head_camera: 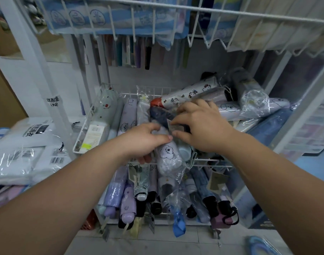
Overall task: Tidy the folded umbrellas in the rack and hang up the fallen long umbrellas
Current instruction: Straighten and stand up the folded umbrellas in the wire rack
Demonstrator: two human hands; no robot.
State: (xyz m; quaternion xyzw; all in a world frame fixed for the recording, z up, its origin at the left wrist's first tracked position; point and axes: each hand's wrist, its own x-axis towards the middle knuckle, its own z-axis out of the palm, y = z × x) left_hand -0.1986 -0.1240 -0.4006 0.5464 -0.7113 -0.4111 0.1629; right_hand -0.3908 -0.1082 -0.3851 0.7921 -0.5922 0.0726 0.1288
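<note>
Lilac folded umbrella (169, 155) in crinkly plastic, gripped by left hand (142, 140), poking over wire basket (80, 138) rim under both hands. Right hand (203, 126) pinching paper tag (173, 128) on navy umbrella (160, 115) just beyond (steadying it, probably). Crosswise pile (190, 92) past right hand, not lined up.

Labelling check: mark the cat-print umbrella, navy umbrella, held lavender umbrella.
cat-print umbrella (192, 93): head view, white body.
navy umbrella (158, 114): head view, dark fabric.
held lavender umbrella (169, 154): head view, printed fabric.
</note>
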